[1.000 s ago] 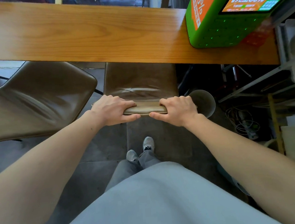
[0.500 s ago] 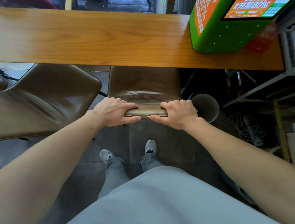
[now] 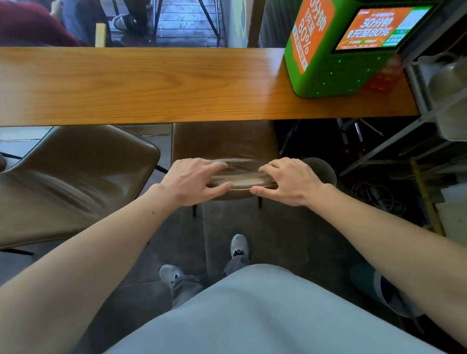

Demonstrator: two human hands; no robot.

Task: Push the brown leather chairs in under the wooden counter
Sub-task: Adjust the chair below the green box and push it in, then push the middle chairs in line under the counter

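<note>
The wooden counter [image 3: 134, 89] runs across the upper part of the view. A brown leather chair [image 3: 223, 141] stands straight ahead with the front of its seat hidden under the counter's edge. My left hand [image 3: 193, 180] and my right hand [image 3: 289, 181] lie on the top of its backrest, fingers spread and loosened, thumbs against the rear edge. A second brown leather chair [image 3: 66, 183] stands to the left, angled, with most of it out from under the counter.
A green charging kiosk [image 3: 337, 54] with an orange screen sits on the counter's right end. Metal shelving [image 3: 423, 98] and a tangle of cables [image 3: 375, 195] fill the right side. A round stool [image 3: 323, 170] stands just right of the chair. My feet are on the grey tile floor [image 3: 282, 237].
Both hands gripped the backrest firmly before; now their fingers have straightened and spread. My left foot has stepped forward, and the chair's back sits a little nearer the counter edge.
</note>
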